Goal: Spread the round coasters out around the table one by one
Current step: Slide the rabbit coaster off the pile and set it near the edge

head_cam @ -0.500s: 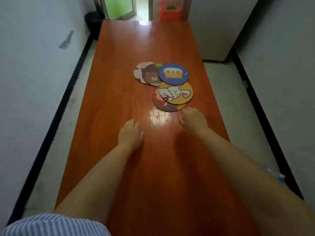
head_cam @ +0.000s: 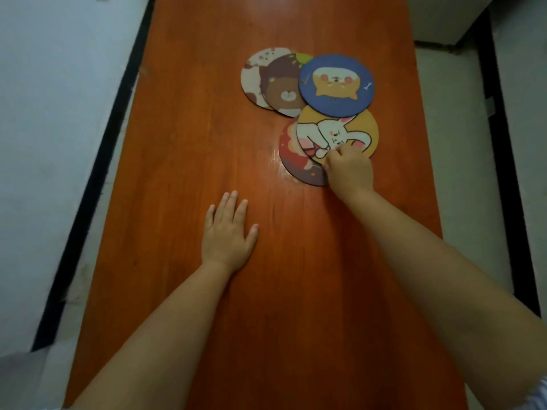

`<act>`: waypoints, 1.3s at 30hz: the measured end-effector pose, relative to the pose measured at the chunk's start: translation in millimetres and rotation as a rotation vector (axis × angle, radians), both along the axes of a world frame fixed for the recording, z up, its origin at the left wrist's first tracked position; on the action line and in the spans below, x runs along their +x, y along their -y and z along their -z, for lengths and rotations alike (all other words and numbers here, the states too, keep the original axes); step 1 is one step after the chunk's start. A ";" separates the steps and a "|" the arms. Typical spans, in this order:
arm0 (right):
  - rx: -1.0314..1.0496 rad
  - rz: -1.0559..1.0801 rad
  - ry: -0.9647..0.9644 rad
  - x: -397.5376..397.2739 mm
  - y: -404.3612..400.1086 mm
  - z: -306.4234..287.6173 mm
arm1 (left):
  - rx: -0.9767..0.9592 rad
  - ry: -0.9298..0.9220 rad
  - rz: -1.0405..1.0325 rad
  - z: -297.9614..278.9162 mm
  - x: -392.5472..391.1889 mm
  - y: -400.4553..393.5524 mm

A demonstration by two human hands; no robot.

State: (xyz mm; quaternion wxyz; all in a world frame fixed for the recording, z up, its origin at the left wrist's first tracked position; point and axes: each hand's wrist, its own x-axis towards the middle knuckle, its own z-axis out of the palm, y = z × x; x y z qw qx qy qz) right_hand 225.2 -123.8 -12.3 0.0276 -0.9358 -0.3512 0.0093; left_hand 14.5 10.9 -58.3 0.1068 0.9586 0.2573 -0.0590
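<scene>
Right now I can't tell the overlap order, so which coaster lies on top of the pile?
The blue coaster: its whole circle shows, overlapping the yellow rabbit coaster and brown bear coaster.

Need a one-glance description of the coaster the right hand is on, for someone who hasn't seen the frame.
On the orange wooden table, find the overlapping coaster cluster right of centre. The target is the yellow coaster in its nearer half, tucked under the blue coaster, with the right hand on its near edge. It alone shows a white animal lying on yellow.
</scene>
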 end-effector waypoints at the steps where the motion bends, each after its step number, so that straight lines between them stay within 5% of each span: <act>1: -0.019 -0.066 0.064 -2.2 0.0 -3.0 | -0.006 0.015 -0.004 0.3 -0.3 -0.6; 4: -0.060 -0.130 0.087 -3.9 1.5 -13.1 | -0.013 0.035 -0.010 0.2 -0.6 -1.8; 12: 0.425 -0.359 0.184 -86.6 45.1 -20.9 | -0.084 0.202 -0.056 -15.4 -6.7 3.5; 24: 0.266 -0.239 -0.062 -295.5 148.5 2.2 | -0.454 0.255 0.054 -28.2 -147.0 55.5; 29: 0.293 0.047 -0.232 -328.0 146.5 -1.8 | -0.472 0.172 -0.009 -26.9 -179.8 72.8; 33: 0.255 0.550 -0.364 -325.9 122.5 -7.8 | -0.191 0.080 0.163 -13.1 -200.9 60.1; 39: 0.260 1.107 -0.606 -309.5 68.1 -12.2 | -0.120 0.063 0.194 -2.0 -220.6 51.7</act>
